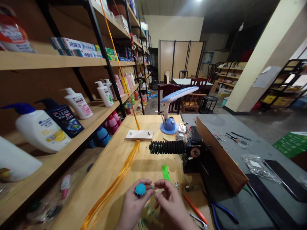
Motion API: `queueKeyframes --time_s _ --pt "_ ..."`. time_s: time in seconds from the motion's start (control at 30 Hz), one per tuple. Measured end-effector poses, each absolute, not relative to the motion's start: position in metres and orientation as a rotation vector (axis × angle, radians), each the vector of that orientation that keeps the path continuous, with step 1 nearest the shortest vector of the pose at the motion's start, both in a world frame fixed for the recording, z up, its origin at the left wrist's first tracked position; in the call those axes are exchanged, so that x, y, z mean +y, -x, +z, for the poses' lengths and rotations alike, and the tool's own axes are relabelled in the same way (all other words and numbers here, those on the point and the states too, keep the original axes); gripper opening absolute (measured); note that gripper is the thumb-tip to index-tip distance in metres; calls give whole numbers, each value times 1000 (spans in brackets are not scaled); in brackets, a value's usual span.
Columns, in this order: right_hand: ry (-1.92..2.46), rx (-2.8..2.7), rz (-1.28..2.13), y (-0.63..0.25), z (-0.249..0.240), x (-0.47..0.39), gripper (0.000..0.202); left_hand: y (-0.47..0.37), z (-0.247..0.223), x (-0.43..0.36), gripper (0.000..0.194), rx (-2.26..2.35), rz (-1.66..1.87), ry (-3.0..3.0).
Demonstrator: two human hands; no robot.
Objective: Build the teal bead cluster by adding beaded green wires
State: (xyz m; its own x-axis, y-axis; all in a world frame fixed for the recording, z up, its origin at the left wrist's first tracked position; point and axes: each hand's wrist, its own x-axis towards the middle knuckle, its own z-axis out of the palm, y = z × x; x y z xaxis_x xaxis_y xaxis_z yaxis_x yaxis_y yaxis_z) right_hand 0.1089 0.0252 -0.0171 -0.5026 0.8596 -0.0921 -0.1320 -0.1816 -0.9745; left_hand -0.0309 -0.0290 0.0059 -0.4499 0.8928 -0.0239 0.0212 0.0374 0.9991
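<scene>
My left hand [134, 202] is curled around a small turquoise, fluffy-looking bundle [140, 189], its kind not clear. The thumb and forefinger of that hand reach toward my right hand [170, 202]. My right fingers are drawn together in a pinch, close to the left fingertips; whatever tiny thing is between them is too small to make out. Below both hands lie several small teal-green pieces [149, 211] on the wooden tabletop [115, 179]. A bunch of bright green strands [165, 172] rests just beyond my right hand.
Orange strands [120, 172] run from a white clamp block [139, 135] across the left side. A black ribbed roller [168, 147] carries small green-threaded pieces. Right are blue-handled pliers [223, 212], an orange-handled tool [196, 209] and a brown board [220, 153]. A blue lamp [169, 124] stands behind.
</scene>
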Motion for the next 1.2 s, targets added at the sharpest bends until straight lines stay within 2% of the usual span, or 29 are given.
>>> queueKeyframes --time_s 0.13,0.33,0.57,0.73,1.0,1.2 --pt "921 -1383 1877 -102 -17 24 60 34 7 -29 39 1535 1509 -815" --pt "943 -1367 1828 -102 -19 26 64 35 7 -31 39 1541 1531 -844" --pt "867 -1446 1621 -101 -16 30 50 31 17 -31 38 1488 1588 -867" --pt "804 -1417 1690 -96 -20 33 42 32 24 -33 34 1533 1623 -914" --pt "815 -1407 1549 -99 -13 33 35 34 27 -37 28 1622 1665 -1026" --pt "822 -1500 1622 -114 6 29 33 34 26 -37 19 1644 1539 -1233"
